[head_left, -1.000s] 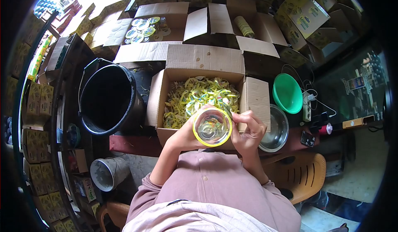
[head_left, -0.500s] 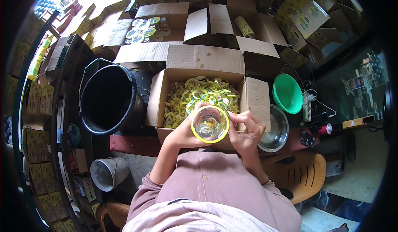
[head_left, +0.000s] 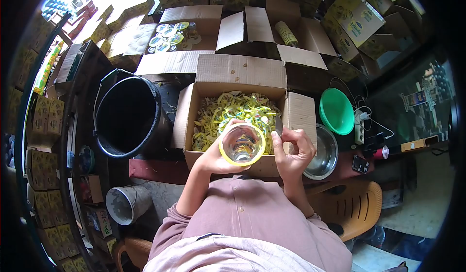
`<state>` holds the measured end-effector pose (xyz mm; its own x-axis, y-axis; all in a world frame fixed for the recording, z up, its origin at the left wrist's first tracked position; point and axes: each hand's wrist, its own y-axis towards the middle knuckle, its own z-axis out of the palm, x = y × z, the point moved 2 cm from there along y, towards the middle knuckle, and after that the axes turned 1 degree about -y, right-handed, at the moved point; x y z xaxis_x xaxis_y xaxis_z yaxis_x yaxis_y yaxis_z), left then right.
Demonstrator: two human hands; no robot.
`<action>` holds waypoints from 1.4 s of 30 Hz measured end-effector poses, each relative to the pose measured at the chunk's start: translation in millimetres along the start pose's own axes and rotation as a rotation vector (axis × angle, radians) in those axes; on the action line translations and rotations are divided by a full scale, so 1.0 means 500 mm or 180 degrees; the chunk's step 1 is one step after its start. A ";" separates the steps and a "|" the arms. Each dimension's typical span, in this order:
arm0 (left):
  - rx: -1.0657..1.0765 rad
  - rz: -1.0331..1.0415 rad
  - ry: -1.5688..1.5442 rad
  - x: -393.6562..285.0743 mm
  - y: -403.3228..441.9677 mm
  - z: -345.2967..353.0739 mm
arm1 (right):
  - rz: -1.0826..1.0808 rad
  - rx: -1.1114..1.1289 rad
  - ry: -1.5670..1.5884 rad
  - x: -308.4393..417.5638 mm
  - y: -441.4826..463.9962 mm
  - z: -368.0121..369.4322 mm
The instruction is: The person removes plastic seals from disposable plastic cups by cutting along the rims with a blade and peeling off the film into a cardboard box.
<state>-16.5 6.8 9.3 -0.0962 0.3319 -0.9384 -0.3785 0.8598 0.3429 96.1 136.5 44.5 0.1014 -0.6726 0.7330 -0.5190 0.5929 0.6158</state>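
Honestly I'd watch that thin, dark blade-like piece (head_left: 278, 124) pinched in the right hand (head_left: 296, 150): one slip off the slick yellow-rimmed clear cup (head_left: 242, 144) could nick the left hand (head_left: 212, 158) wrapped around it. Cup's held over the corrugated cardboard box (head_left: 241, 71)'s near edge, curly yellow strips (head_left: 213, 116) inside, by the bench (head_left: 155, 170)'s front edge.

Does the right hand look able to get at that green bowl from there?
Probably yes: between the right hand and the green bowl, only a cardboard flap and a shiny bowl seem to lie, both low. That hand pinches a thin dark piece, though, which might hinder it.
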 end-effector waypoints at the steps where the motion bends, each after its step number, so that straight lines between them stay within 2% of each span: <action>1: -0.0011 0.0247 0.0129 -0.001 0.001 -0.006 | 0.0046 -0.0013 0.0042 -0.003 -0.001 -0.002; 3: -0.0035 0.0746 0.0394 0.004 0.000 -0.016 | 0.0346 -0.0098 0.0095 -0.023 -0.003 -0.009; 4: -0.0166 0.0831 0.0155 0.011 -0.003 -0.017 | 0.0494 -0.0143 0.0122 -0.038 -0.005 -0.014; 6: -0.0259 0.0560 -0.0401 0.036 -0.018 -0.017 | 0.1010 -0.0193 0.0253 -0.102 -0.023 -0.023; 9: 0.0001 -0.0010 -0.0920 0.043 -0.022 -0.027 | 0.1540 -0.0043 0.0053 -0.195 -0.061 -0.045; 12: -0.0118 -0.0051 -0.2345 0.035 -0.018 -0.001 | 0.1810 0.0083 -0.0350 -0.289 -0.120 -0.070; 15: -0.0438 -0.0209 -0.3230 0.018 -0.008 0.010 | 0.2108 0.0089 -0.0447 -0.332 -0.157 -0.082; 16: -0.0122 0.0185 -0.3777 0.038 -0.005 0.004 | 0.2108 0.0107 -0.0501 -0.341 -0.166 -0.083; 18: -0.0482 0.0062 -0.3587 0.048 -0.011 -0.004 | 0.2126 0.0070 -0.0409 -0.350 -0.176 -0.083; 22: -0.0848 -0.0139 -0.4010 0.060 -0.012 -0.015 | 0.2010 -0.0006 -0.0760 -0.341 -0.177 -0.085; 26: -0.0940 -0.0257 -0.4355 0.078 -0.022 -0.024 | 0.1965 0.0018 -0.1095 -0.331 -0.180 -0.089; 29: -0.1245 -0.0353 -0.3444 0.075 -0.044 -0.060 | 0.1672 0.0041 -0.1356 -0.331 -0.183 -0.091; 31: -0.1607 -0.0033 -0.2235 0.017 -0.063 -0.113 | 0.1600 0.0034 -0.1499 -0.326 -0.179 -0.093; 34: -0.1594 0.0474 -0.2592 -0.040 -0.123 -0.230 | 0.1302 0.0049 -0.2025 -0.296 -0.166 -0.088; 35: -0.1685 0.0727 -0.2939 -0.061 -0.137 -0.257 | 0.1442 0.0031 -0.2060 -0.281 -0.162 -0.084; 37: -0.2442 0.1109 -0.3634 -0.068 -0.168 -0.310 | 0.1024 -0.0265 -0.2229 -0.259 -0.155 -0.065; 38: -0.2591 0.1210 -0.4143 -0.044 -0.192 -0.349 | 0.0967 -0.0375 -0.2091 -0.246 -0.150 -0.053; 39: -0.2700 0.1161 -0.4840 -0.017 -0.215 -0.378 | 0.0810 -0.0509 -0.2072 -0.222 -0.142 -0.037; 41: -0.3356 0.0733 -0.4961 0.025 -0.247 -0.413 | 0.0443 -0.0699 -0.1922 -0.190 -0.131 0.001; 42: -0.3310 0.0738 -0.5063 0.036 -0.257 -0.419 | 0.0272 -0.0767 -0.2111 -0.165 -0.125 0.024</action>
<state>-162.5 -179.1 -60.8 0.3621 0.9054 0.2217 -0.8635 0.4153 -0.2860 109.9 149.8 -58.0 -0.5090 -0.7018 0.4984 -0.2922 0.6855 0.6669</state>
